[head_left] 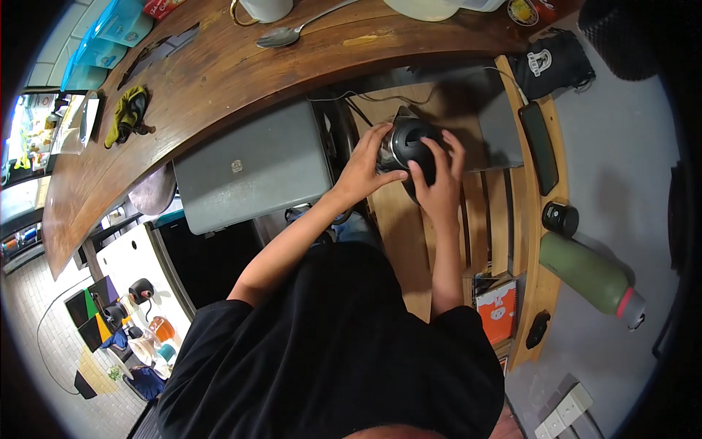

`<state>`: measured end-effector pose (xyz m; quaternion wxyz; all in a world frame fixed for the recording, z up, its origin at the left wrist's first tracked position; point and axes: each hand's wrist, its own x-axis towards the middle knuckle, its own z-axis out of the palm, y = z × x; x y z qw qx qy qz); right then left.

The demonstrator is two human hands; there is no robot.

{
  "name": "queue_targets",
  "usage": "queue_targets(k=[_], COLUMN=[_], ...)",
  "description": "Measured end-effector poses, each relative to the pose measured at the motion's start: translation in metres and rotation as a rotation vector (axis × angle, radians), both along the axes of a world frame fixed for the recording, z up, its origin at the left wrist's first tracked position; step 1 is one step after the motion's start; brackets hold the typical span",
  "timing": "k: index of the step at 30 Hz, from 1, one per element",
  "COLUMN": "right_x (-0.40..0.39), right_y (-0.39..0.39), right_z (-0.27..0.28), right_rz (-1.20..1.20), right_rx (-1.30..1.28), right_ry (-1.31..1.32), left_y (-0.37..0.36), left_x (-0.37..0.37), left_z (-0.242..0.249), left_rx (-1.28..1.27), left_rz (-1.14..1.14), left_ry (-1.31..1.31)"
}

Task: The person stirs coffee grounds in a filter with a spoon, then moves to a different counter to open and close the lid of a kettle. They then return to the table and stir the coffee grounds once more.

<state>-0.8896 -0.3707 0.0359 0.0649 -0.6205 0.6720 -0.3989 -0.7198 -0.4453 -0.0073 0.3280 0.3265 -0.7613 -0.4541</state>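
A round black device [409, 143] with a glossy ring sits above a slatted wooden shelf [491, 219]. Both of my hands are wrapped around it. My left hand [362, 168] grips its left side, thumb stretched under the front. My right hand [441, 183] covers its right and lower side with fingers spread over the top. The device's underside and back are hidden by my hands.
A closed grey laptop [252, 168] lies left of the hands, under a curved wooden counter [219, 73] with a spoon [285, 35] and a green cloth [128, 113]. On the right are a green bottle [589, 274], a black cap [561, 218], a black pouch [552, 62] and an orange book [497, 311].
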Motion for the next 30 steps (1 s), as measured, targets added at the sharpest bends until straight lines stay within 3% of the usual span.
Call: queue_targets(k=[16, 18, 30], right_x=[0.006, 0.004, 0.001], right_y=[-0.01, -0.008, 0.011], right_z=[-0.026, -0.029, -0.048], right_rz=[-0.069, -0.08, -0.141], right_rx=[-0.01, -0.218, -0.329], right_ry=[-0.007, 0.05, 0.204], left_y=[0.004, 0.005, 0.01], left_x=[-0.001, -0.001, 0.008], left_z=[-0.008, -0.011, -0.006], left_rx=[-0.124, -0.121, -0.112], left_rz=[0.114, 0.118, 0.219], left_ry=[-0.191, -0.192, -0.189])
